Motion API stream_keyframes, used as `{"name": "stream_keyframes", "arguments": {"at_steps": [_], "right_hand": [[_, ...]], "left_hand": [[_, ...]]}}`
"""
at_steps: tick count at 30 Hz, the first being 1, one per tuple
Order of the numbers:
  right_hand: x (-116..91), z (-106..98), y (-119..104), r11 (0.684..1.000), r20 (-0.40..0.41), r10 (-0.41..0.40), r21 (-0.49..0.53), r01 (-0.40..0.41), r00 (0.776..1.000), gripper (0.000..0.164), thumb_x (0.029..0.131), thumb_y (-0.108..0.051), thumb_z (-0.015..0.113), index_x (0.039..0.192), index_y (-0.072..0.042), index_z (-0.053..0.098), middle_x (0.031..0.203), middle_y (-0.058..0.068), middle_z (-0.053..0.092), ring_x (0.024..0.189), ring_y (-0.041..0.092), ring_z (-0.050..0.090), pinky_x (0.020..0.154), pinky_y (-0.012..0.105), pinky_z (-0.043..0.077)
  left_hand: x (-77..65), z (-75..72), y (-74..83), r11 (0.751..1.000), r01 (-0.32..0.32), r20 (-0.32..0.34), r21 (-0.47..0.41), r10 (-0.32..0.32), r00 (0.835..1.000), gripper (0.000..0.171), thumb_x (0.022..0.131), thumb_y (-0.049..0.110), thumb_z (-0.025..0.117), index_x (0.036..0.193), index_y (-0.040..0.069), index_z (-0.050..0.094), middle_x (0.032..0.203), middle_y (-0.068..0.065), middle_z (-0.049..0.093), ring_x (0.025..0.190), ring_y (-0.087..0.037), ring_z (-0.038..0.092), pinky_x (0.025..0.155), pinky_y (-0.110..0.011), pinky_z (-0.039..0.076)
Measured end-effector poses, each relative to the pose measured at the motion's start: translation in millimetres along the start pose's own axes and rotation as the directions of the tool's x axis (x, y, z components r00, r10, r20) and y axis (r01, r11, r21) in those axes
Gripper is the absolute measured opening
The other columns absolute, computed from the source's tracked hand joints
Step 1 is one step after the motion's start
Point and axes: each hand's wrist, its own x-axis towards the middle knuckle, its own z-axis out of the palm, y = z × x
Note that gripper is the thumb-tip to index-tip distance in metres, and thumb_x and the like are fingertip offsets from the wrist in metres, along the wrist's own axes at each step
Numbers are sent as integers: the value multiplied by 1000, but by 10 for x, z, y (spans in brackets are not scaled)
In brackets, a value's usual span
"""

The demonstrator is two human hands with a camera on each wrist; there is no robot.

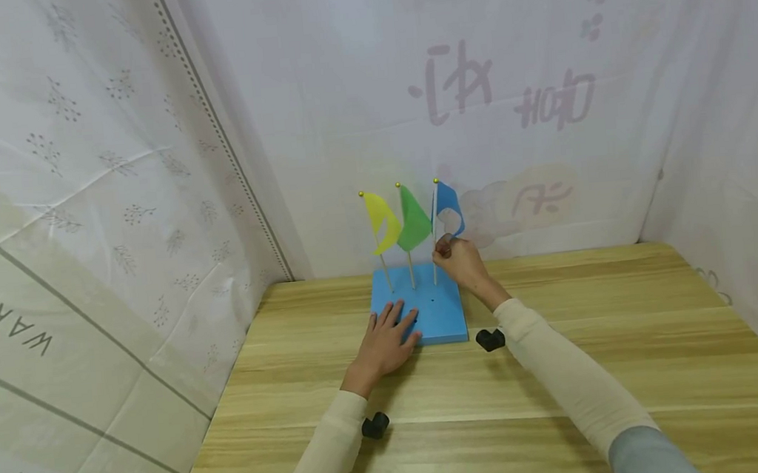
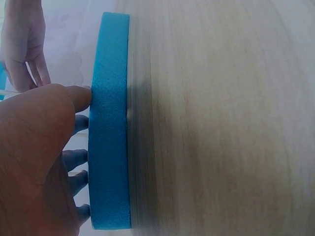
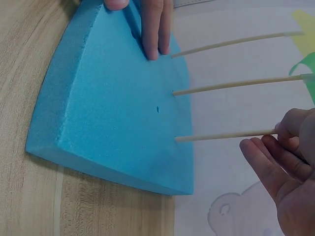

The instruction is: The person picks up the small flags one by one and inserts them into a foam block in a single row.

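A thick blue foam block (image 1: 444,319) lies on the table, with three flags on thin wooden sticks standing in a row along its far side. From left to right they are a yellow flag (image 1: 387,221), a green flag (image 1: 414,225) and a blue flag (image 1: 447,200). Between thumb and fingers, my right hand (image 1: 464,265) pinches the blue flag's stick (image 3: 226,135) partway up; its lower end sits in the foam. My left hand (image 1: 383,349) rests spread on the block's near left part, fingertips pressing its top. In the right wrist view a small hole (image 3: 157,109) shows in the foam.
The wooden table (image 1: 583,369) reaches back to a printed curtain (image 1: 356,119) behind the block. More curtain (image 1: 80,178) hangs along the left side. Small black devices (image 1: 491,340) show beside both wrists.
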Motion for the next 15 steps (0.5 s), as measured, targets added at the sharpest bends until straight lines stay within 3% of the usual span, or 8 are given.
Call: {"name": "stream_keyframes", "arguments": {"at_steps": [15], "right_hand": [[-6, 57, -25, 1000, 9, 3, -8, -3, 1000, 17, 103, -11, 67, 108, 2, 75, 101, 21, 79, 97, 33, 78, 84, 46, 65]], "left_hand": [[1, 9, -21, 1000, -2, 8, 1, 2, 1000, 57, 114, 44, 48, 165, 20, 43, 176, -15, 28, 165, -40, 23, 132, -65, 20]]}}
